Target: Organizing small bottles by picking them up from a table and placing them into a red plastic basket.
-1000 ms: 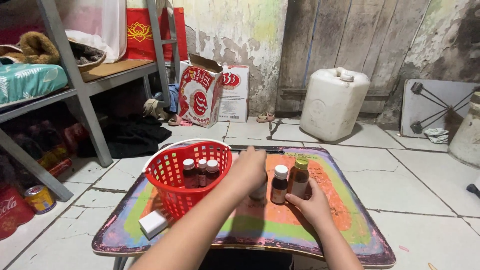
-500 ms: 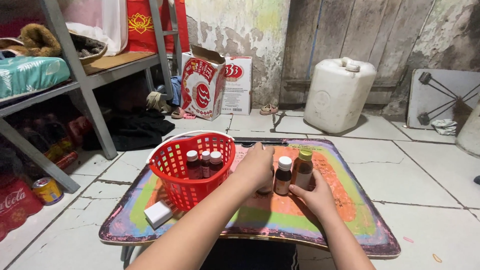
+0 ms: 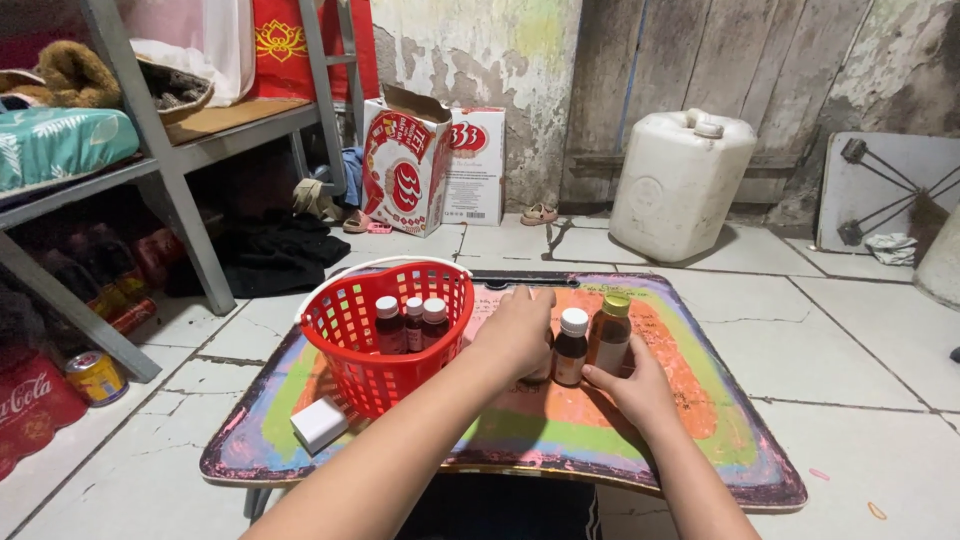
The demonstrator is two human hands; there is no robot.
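Basically, both hands were on the bottle cluster at the middle of the low painted table [image 3: 700,440]. The left hand [image 3: 518,330] was draped over a dark bottle [image 3: 541,368], fingers curled down around its top, so only the lower body of that bottle showed under the palm; it looked like a grasp, but the contact itself was hidden. The right hand [image 3: 635,385] was wrapped around the base of the amber bottle with the yellow-green cap [image 3: 608,335], thumb at the front, fingers behind. Between the two hands stood a brown bottle with a white cap [image 3: 571,347], upright, just beside the amber one and close to the covered bottle; I couldn't tell whether either hand touched it. All three sat on the orange patch of the tabletop. To the left, the red plastic basket [image 3: 350,345] stood on the table with three white-capped brown bottles [image 3: 408,323] upright inside, packed side by side. A small white block [image 3: 319,424] lay on the table in front of the basket's near-left corner. Beyond the table, a white jerrycan [image 3: 680,185] stood on the tiled floor against the wall.
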